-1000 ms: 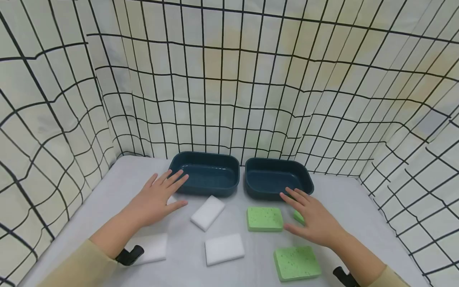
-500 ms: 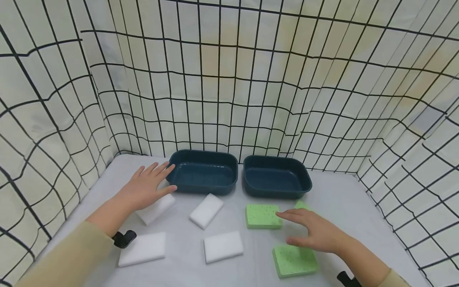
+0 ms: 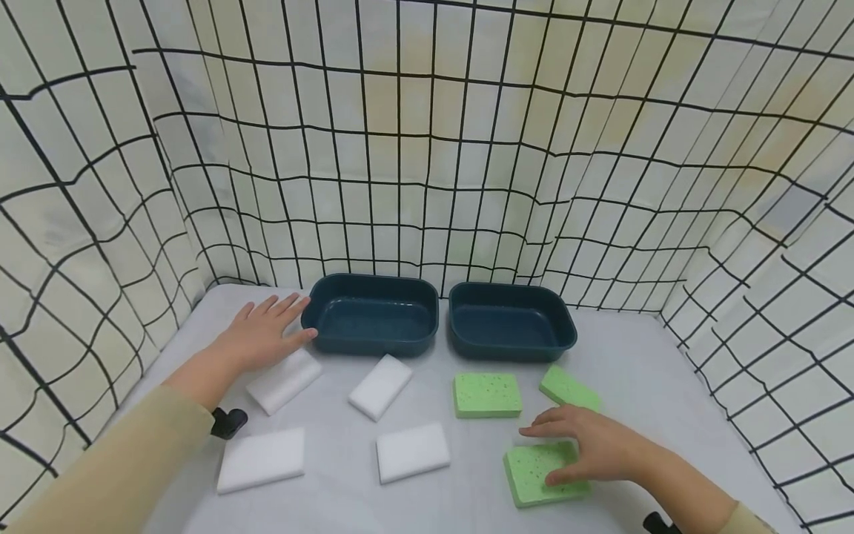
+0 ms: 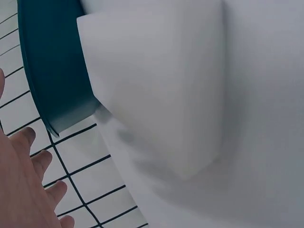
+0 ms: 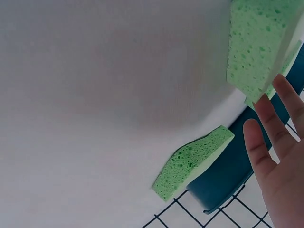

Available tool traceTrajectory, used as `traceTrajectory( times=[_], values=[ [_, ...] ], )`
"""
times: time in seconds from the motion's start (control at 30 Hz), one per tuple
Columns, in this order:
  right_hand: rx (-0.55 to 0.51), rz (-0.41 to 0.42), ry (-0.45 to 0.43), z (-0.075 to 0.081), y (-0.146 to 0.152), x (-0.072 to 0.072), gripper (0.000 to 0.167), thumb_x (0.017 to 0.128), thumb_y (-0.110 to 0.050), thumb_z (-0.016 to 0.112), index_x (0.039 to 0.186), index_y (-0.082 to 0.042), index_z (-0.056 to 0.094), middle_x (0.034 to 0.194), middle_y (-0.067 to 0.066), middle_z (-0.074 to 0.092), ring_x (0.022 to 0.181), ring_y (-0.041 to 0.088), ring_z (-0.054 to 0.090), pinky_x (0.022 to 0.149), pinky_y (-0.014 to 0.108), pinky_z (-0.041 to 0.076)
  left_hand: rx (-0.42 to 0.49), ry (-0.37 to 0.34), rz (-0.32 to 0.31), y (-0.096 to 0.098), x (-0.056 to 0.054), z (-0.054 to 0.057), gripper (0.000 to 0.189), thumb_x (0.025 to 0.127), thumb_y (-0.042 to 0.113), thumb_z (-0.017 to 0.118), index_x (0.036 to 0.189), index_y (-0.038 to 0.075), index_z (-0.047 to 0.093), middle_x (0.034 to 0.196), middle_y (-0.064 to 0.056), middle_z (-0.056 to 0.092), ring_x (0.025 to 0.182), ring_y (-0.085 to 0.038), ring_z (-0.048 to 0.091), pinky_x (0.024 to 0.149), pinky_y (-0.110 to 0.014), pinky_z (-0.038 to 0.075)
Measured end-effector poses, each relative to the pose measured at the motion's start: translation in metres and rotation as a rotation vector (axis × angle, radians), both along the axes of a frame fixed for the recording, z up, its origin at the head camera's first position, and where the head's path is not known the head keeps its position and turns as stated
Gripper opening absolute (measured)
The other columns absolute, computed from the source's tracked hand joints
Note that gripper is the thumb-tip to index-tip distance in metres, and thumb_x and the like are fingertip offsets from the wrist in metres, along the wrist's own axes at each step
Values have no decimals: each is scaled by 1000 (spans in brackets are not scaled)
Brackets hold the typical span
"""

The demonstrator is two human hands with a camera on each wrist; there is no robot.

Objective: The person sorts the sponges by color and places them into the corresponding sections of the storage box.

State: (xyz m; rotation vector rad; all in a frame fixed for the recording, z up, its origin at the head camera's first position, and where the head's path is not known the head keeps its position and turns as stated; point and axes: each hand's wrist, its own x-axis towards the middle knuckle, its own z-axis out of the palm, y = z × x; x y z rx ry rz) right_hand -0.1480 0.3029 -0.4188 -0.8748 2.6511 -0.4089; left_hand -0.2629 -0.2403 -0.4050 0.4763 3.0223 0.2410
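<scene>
Green sponge (image 3: pixel 529 469) at near right is overhung by R hand (image 3: pixel 594 445), fingers loose, nothing gripped, contact unclear, & prob. best pinched squarely across opp. edges, while L hand (image 3: pixel 260 337), fingers spread & empty, is held nr far-left tray (image 3: pixel 373 345).

A booth-like work space is suggested by a white table (image 3: pixel 475 467) enclosed on three sides by black-gridded walls (image 3: pixel 415 165).
</scene>
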Motion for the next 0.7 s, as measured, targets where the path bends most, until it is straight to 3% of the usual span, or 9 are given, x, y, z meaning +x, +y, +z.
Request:
traceTrajectory(
  times=[0.43, 0.7],
  values=[
    [30, 46, 6, 0, 6, 11, 66, 72, -67, 75, 133, -45, 60, 125, -17, 57, 115, 15, 54, 97, 45, 48, -7, -49, 20, -2, -14, -12, 94, 94, 76, 28, 159, 8, 19, 162, -23, 16, 144, -52, 13, 112, -70, 3],
    [86, 109, 55, 1, 8, 10, 63, 74, -63, 77, 132, -45, 61, 124, -16, 58, 111, 14, 55, 94, 44, 49, -8, -50, 24, 0, -14, -9, 93, 95, 74, 29, 159, 8, 19, 162, -23, 16, 144, -52, 13, 113, -70, 3]
  ],
)
